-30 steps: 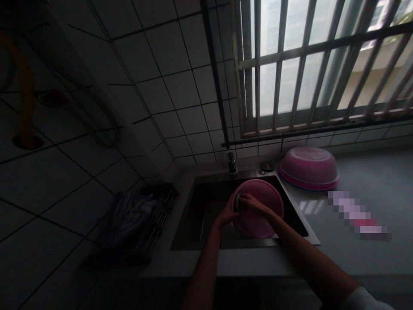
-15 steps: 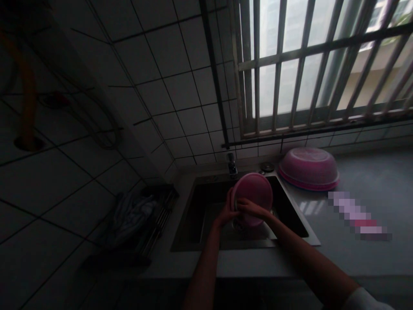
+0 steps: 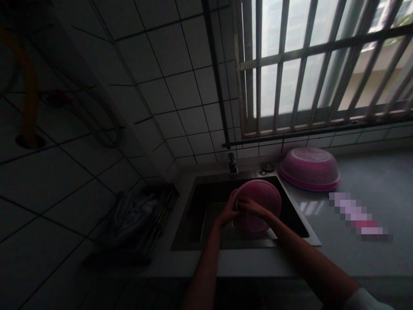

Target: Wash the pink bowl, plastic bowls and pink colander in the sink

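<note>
A round pink basin [image 3: 266,196] is tilted up inside the sink [image 3: 196,217], its hollow side turned towards me. My left hand [image 3: 226,212] grips its left rim, with the fingers behind the wall. Inside that same rim, my right hand [image 3: 253,207] presses with its fingers bent together, close beside the left hand. A small greyish patch shows at the right fingertips; it is too dark to tell what it is. The faucet [image 3: 232,163] stands behind the basin at the back of the sink.
An upturned pink basin [image 3: 309,169] sits on the counter to the right, with a blurred-out patch [image 3: 358,215] in front of it. A drain stopper [image 3: 267,167] lies behind the sink. A dark rack [image 3: 161,219] with a cloth [image 3: 134,215] is on the left.
The pink basin has turned and shifted slightly right and down, so more of its hollow faces me. Both hands remain at its left rim.
</note>
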